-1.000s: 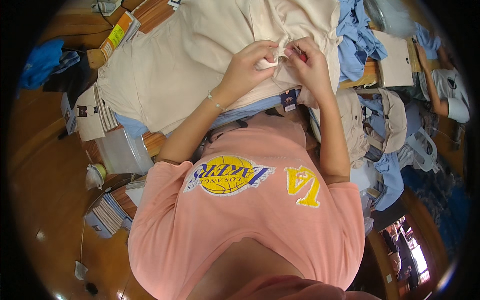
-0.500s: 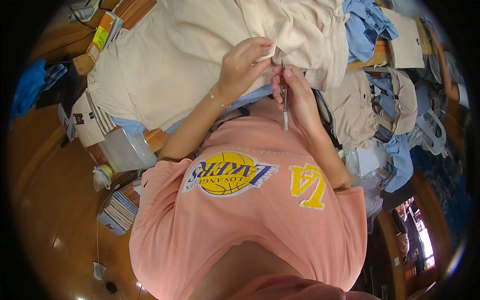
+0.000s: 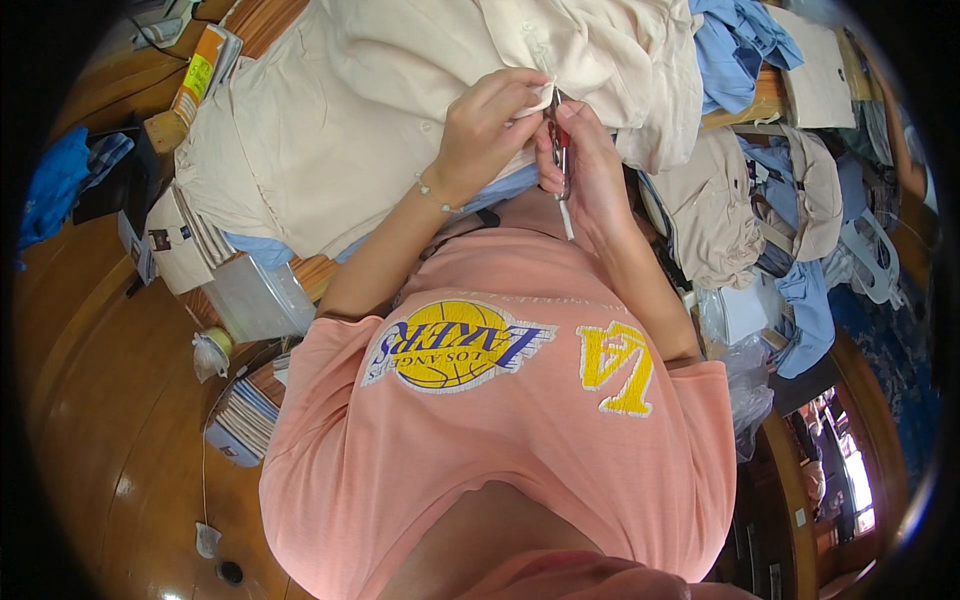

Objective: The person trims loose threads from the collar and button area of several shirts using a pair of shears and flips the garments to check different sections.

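Observation:
A large cream garment (image 3: 320, 130) lies spread over the work surface in front of me. My left hand (image 3: 482, 135) is closed, pinching a small edge of its cloth between thumb and fingers. In my right hand (image 3: 597, 155) is a pair of thread snips (image 3: 562, 150), metal with a red part and a white tail hanging toward my shirt. The snips' points reach up to the pinched cloth edge, close to my left fingertips. Whether the blades are apart is too small to tell.
Folded cream garments (image 3: 700, 225) and blue cloth (image 3: 740, 60) are piled at the right. Left of the surface are a clear plastic box (image 3: 258, 300) and folded cream pieces (image 3: 185, 235). A stack of packets (image 3: 240, 415) stands lower left. Another person's arm (image 3: 900, 150) shows at the far right.
My right hand has moved up and slightly left, bringing the snips' points to the cloth edge. My left hand stays nearly in place, pinching the cloth.

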Demonstrator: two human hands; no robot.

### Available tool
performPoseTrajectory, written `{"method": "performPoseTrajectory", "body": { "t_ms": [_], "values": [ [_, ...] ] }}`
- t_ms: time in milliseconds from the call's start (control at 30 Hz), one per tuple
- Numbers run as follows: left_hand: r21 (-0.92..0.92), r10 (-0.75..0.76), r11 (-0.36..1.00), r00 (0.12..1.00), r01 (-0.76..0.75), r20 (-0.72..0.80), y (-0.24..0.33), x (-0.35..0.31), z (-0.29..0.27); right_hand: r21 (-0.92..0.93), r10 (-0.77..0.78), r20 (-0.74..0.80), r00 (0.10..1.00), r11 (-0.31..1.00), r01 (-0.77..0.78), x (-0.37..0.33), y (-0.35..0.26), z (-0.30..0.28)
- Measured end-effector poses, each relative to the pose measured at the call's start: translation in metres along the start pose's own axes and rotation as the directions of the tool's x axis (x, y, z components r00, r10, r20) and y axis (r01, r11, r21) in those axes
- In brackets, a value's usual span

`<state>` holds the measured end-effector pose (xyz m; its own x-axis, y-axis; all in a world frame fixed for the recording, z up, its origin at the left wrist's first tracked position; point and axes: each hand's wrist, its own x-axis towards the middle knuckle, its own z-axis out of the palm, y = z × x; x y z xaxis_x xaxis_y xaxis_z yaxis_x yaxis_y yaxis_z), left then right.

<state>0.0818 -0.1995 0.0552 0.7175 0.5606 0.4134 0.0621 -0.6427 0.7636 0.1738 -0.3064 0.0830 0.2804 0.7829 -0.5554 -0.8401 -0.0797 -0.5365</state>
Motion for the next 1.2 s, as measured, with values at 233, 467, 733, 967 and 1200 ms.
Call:
{"method": "performPoseTrajectory", "body": {
  "t_ms": [233, 467, 733, 967, 1200],
  "values": [
    [0.017, 0.03, 0.999, 0.999, -0.03, 0.014, 0.0025, 0.0013, -0.0007, 0.008, -0.029, -0.005, 1.0, 1.0, 0.029, 0.001, 0.0027, -0.0013],
    [0.055, 0.075, 0.996, 0.997, -0.076, 0.027, 0.0044, 0.0045, -0.0026, -0.008, -0.056, -0.021, 0.998, 0.998, 0.055, 0.0018, 0.0006, -0.0002],
    [0.055, 0.09, 0.994, 0.996, -0.09, 0.015, 0.0011, 0.0032, 0.0, -0.02, -0.039, -0.022, 0.999, 0.999, 0.038, 0.0026, 0.0003, -0.0015],
    [0.077, 0.104, 0.991, 0.994, -0.106, 0.026, 0.002, 0.0039, -0.0012, -0.055, -0.037, -0.033, 0.999, 0.998, 0.035, 0.0033, 0.0004, 0.0008],
    [0.066, 0.108, 0.992, 0.994, -0.109, 0.02, -0.0002, 0.0039, -0.0004, 0.022, -0.03, -0.027, 0.999, 0.999, 0.031, 0.0032, 0.0021, -0.0013]
  ]
}}
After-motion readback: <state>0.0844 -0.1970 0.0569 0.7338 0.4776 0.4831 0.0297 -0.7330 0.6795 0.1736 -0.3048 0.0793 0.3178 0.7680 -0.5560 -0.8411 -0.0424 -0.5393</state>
